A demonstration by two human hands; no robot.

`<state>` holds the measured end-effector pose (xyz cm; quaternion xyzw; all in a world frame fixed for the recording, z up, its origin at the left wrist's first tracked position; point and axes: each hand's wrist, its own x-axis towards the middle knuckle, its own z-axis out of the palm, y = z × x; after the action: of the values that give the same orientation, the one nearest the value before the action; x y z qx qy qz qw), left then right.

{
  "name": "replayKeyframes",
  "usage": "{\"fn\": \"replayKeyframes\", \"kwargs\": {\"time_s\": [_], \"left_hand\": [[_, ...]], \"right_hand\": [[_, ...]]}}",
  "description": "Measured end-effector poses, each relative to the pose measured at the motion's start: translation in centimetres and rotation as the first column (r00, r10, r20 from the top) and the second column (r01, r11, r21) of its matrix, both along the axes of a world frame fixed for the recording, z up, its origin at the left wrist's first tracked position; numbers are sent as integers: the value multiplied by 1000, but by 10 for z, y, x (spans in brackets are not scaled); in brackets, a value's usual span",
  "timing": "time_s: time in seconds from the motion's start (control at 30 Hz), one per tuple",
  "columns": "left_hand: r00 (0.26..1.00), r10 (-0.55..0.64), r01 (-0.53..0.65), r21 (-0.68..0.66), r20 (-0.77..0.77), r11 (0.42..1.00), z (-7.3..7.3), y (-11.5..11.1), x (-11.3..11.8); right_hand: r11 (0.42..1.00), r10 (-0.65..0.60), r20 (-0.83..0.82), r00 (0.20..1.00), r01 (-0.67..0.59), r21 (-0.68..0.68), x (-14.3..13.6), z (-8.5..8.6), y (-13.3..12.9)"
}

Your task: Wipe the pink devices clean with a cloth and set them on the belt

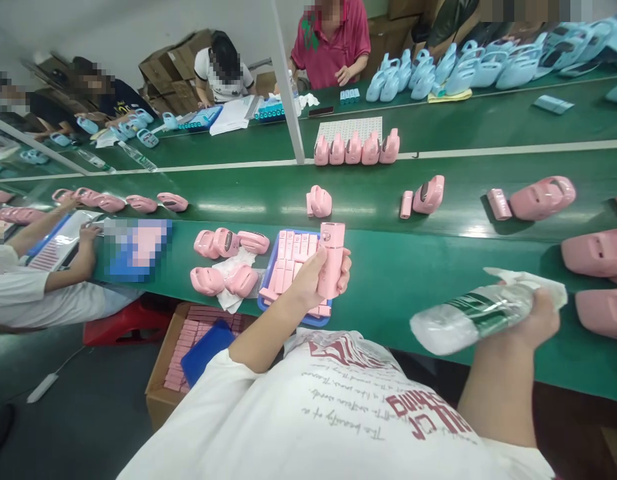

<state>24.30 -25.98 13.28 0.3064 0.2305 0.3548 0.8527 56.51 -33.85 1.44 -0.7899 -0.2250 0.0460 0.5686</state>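
My left hand (308, 279) is wrapped round a pink rectangular case (332, 267) with a shiny band near its top, held upright above the bench. Beneath that forearm, a blue tray (324, 321) holds several similar pink pieces (287, 257). Over at the right, my right hand (538, 320) grips a clear plastic bottle (475, 317) with a green label, tilted on its side. A white tissue (543, 285) is held against the bottle by the same hand. Left of the tray, several rounded pink shells (223, 243) lie on the bench, some on crumpled white tissue (233, 300).
A green conveyor (368, 217) carries pink shells and small cases. More large pink shells (601, 253) stand at the right. A cardboard box (161, 380) of pink pieces sits below the bench. Co-workers handle light-blue parts across the line; another person's arm (83, 257) is at left.
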Motion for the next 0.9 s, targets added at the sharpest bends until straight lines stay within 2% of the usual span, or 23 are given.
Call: {"fn": "replayKeyframes", "kwargs": {"time_s": [0.03, 0.07, 0.1, 0.13, 0.17, 0.2, 0.23, 0.27, 0.33, 0.43, 0.53, 0.57, 0.63, 0.67, 0.7, 0.73, 0.8, 0.87, 0.9], "left_hand": [[1000, -18, 18, -15, 16, 1000, 2, -2, 1], [999, -36, 37, -23, 27, 999, 5, -4, 2], [998, -50, 51, -32, 30, 998, 7, -6, 3], [998, -57, 58, -47, 26, 997, 10, -8, 4], [998, -58, 59, -68, 18, 996, 13, -10, 5], [998, -55, 55, -90, 10, 994, 17, -12, 6], [999, -47, 47, -107, 2, 993, 20, -14, 7], [999, -39, 39, -115, -2, 993, 23, -16, 7], [999, -38, 39, -98, 9, 994, 29, -20, 8], [998, -48, 49, -55, 27, 997, 33, -24, 7], [998, -59, 59, -31, 19, 998, 35, -27, 5], [998, -66, 67, -24, 16, 997, 35, -28, 4], [996, -88, 88, -12, 13, 996, 36, -30, 2], [995, -98, 98, -8, 13, 995, 36, -31, 1], [994, -104, 104, -6, 12, 995, 35, -31, 0], [994, -106, 106, -5, 13, 994, 35, -32, 0], [995, -102, 102, -18, 4, 995, 34, -33, 2], [996, -86, 85, -56, -11, 995, 32, -34, 5], [996, -81, 80, -82, -19, 993, 31, -34, 7]], "right_hand": [[986, -88, -19, 996, 90, 138, 0, -1, 8], [948, -173, -21, 985, 172, 266, -1, -1, 15], [910, -238, 16, 971, 217, 353, -2, -1, 22], [900, -267, 106, 958, 208, 382, -3, -1, 28], [927, -244, 239, 940, 153, 343, -6, -1, 32], [964, -168, 374, 912, 73, 254, -10, -2, 35], [991, -47, 476, 878, -20, 134, -15, -4, 36], [994, 87, 530, 843, -110, 11, -21, -6, 35], [950, 311, 530, 789, -257, -175, -33, -10, 32], [869, 492, 469, 733, -386, -308, -44, -4, 26], [763, 628, 378, 681, -443, -470, -40, 28, 28], [698, 675, 314, 668, -439, -566, -37, 44, 31], [548, 659, 164, 734, -318, -774, -32, 82, 40], [492, 610, 144, 779, -230, -839, -32, 101, 45], [467, 588, 152, 795, -180, -866, -35, 119, 49], [478, 597, 164, 785, -184, -859, -40, 136, 52], [570, 611, 172, 772, -278, -773, -58, 161, 53], [700, 633, 213, 744, -433, -568, -87, 172, 47], [726, 671, 269, 691, -540, -426, -104, 172, 43]]}}
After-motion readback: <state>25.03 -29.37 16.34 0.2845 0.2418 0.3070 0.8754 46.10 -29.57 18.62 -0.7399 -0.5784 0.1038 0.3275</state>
